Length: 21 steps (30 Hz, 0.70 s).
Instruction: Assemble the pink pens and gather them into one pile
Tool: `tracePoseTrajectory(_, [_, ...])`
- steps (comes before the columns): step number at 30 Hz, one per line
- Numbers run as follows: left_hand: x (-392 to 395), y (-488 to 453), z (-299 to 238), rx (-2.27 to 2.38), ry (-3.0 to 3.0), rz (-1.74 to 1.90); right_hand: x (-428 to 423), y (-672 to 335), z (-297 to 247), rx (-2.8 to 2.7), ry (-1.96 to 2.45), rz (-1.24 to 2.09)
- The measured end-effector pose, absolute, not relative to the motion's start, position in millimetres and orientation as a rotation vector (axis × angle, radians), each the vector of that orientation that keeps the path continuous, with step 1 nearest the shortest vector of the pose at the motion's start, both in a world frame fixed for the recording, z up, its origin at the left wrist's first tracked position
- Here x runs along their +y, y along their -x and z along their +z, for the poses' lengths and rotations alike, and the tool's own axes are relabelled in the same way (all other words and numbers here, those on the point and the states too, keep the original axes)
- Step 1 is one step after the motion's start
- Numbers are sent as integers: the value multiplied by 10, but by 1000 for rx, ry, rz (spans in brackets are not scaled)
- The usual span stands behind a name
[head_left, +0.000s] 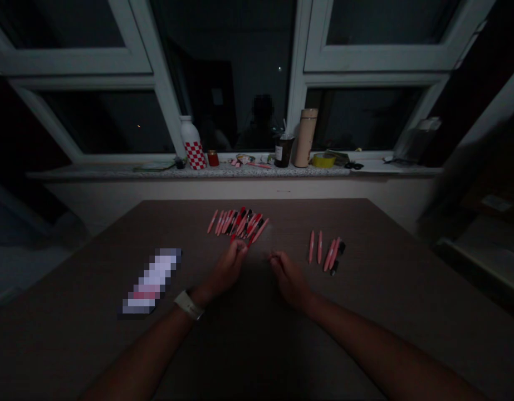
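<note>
In the head view, the left hand [230,263] is holding its fingers nearly closed, seemingly on a slim red pen [250,240]. The right hand [287,277] is resting with fingers curled; I cannot tell what, if anything, it is gripping. Slanted pink, red and black pens [241,224] are lying bunched on the counter [77,334] just beyond the left hand, probably for easy reach. 4 pink pens [319,248] and 2 small black pieces [334,268] are lying right of the right hand, perhaps to stay separate.
</note>
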<state>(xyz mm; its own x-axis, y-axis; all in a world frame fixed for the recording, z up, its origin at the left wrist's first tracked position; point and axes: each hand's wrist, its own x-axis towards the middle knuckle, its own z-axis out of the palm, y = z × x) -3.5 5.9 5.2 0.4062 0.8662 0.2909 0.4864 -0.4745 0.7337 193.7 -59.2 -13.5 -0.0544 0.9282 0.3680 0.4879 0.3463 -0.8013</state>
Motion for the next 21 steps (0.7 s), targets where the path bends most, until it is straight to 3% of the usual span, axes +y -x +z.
tracePoseTrajectory(9, [67, -52, -20, 937, -1698, 1019, -594, -1895, -189, -2111, 1315, 551])
tracePoseTrajectory(21, [76, -78, -37, 917, -1589, 1096, -583, -1889, -175, -2023, 1350, 593])
